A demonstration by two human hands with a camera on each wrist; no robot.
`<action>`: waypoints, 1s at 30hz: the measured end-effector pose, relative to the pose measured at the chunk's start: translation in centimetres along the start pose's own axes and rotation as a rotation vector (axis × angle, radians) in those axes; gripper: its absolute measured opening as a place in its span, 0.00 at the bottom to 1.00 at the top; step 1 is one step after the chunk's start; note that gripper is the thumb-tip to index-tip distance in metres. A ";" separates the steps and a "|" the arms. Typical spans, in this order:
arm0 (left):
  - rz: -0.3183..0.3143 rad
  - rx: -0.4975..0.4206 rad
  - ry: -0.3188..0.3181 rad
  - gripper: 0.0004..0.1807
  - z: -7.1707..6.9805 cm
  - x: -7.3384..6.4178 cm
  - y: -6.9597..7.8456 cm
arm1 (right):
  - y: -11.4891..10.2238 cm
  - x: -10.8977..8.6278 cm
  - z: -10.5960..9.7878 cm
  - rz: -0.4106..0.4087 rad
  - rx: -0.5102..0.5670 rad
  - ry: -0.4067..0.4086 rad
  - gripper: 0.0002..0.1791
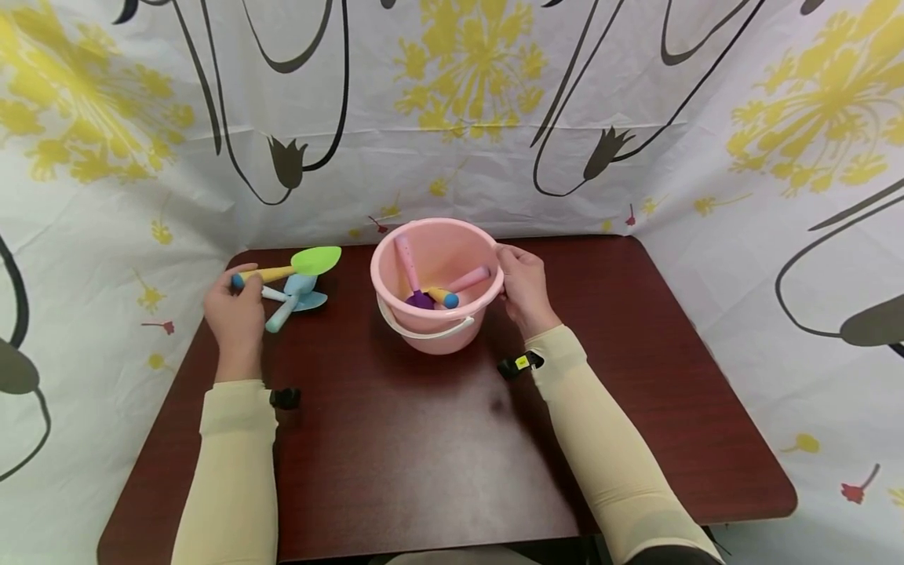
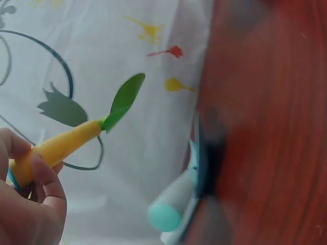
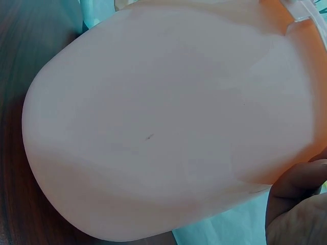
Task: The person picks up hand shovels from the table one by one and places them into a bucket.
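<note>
My left hand (image 1: 238, 318) pinches a small toy trowel by its yellow handle, with the green blade (image 1: 316, 260) pointing right. Below that trowel, light-blue toy garden tools (image 1: 282, 314) lie overlapping on the table; the left wrist view shows their pale handles (image 2: 166, 217) at the lower middle. With its fingers at the right rim, my right hand (image 1: 524, 289) grips a pink bucket (image 1: 448, 255). Inside the bucket are a tool with a pink handle (image 1: 407, 263) and purple end, another pink handle (image 1: 469, 278), and a yellow handle with a blue tip (image 1: 443, 297). Their lower parts are partly hidden.
A white bail handle (image 1: 424, 335) hangs down the bucket's near side. Everything stands on a dark red-brown table (image 1: 395, 455) with rounded corners. Patterned white cloth (image 1: 395, 94) hangs behind the table and along both sides.
</note>
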State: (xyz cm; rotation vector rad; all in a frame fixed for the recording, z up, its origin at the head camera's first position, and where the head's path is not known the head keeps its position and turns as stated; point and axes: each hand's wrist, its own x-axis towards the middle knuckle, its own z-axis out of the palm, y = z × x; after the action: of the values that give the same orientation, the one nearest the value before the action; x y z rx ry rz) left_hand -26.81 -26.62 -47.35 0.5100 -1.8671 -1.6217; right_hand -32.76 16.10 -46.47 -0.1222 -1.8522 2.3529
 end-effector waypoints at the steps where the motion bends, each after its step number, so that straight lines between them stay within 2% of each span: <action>1: -0.010 -0.044 0.000 0.10 -0.1 0.0 0.3 | 0.0 0.0 0.0 -0.001 0.000 -0.001 0.12; 4: -0.026 -0.154 -0.008 0.09 -0.3 -0.2 1.4 | 0.0 0.0 0.0 -0.003 0.003 -0.004 0.12; 6: -0.007 -0.206 -0.021 0.09 -0.4 -0.3 2.0 | 0.1 0.0 -0.1 -0.004 0.008 -0.005 0.12; 11: 0.031 -0.304 -0.055 0.09 -0.9 -0.4 3.2 | 0.1 0.1 -0.1 -0.001 0.003 -0.003 0.12; 19: 0.048 -0.417 -0.128 0.12 -1.3 -0.5 5.2 | 0.0 0.0 -0.2 0.009 -0.004 -0.002 0.13; 25: 0.054 -0.444 -0.196 0.11 -0.9 -1.1 6.9 | 0.0 0.0 -0.1 0.006 -0.006 0.005 0.13; 30: 0.108 -0.376 -0.246 0.10 0.1 -1.8 8.1 | 0.0 0.0 -0.1 0.008 0.000 0.007 0.13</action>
State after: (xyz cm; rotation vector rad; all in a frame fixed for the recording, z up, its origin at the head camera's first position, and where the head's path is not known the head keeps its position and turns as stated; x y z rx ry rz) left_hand -24.73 -23.95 -39.75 0.0500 -1.6619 -1.9707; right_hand -32.72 16.20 -46.47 -0.1376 -1.8524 2.3541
